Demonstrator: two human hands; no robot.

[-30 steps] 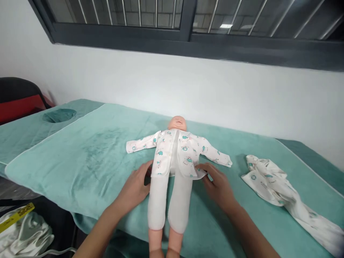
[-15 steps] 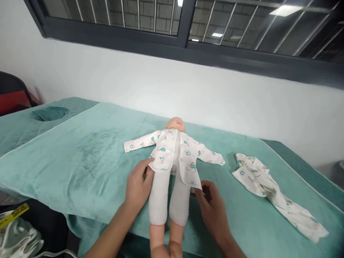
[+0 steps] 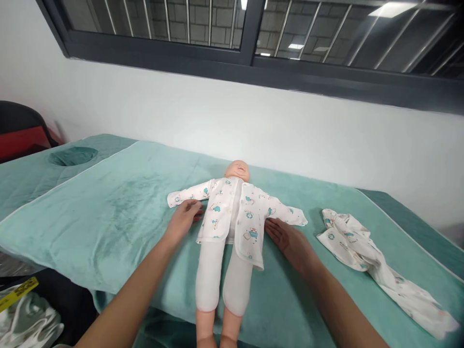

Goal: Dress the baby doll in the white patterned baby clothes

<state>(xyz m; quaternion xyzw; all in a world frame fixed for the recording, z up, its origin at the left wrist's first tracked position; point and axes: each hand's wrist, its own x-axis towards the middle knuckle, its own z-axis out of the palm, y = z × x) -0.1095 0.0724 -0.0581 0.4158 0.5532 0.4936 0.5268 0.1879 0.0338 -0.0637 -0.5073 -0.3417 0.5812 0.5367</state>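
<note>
A baby doll (image 3: 237, 170) lies on its back on a green sheet, its head toward the wall and its white padded legs toward me. It wears a white printed baby jacket (image 3: 250, 217), unfastened down the front, with both sleeves spread out. My left hand (image 3: 184, 217) is beside the jacket's left side, just below the sleeve, fingers apart and holding nothing. Against the jacket's right side, under the other sleeve, rests my right hand (image 3: 288, 239), its fingers stretched out flat.
Crumpled printed baby clothing (image 3: 373, 256) lies on the sheet to the right. The green-covered bed (image 3: 108, 208) has a round hole (image 3: 73, 155) at far left. A white wall and barred window stand behind. White-and-green items (image 3: 29, 314) sit low at left.
Both hands have let go of the jacket's lower hem and moved up to its sides near the sleeves. The jacket front now lies flatter, and the doll's legs have shifted slightly left.
</note>
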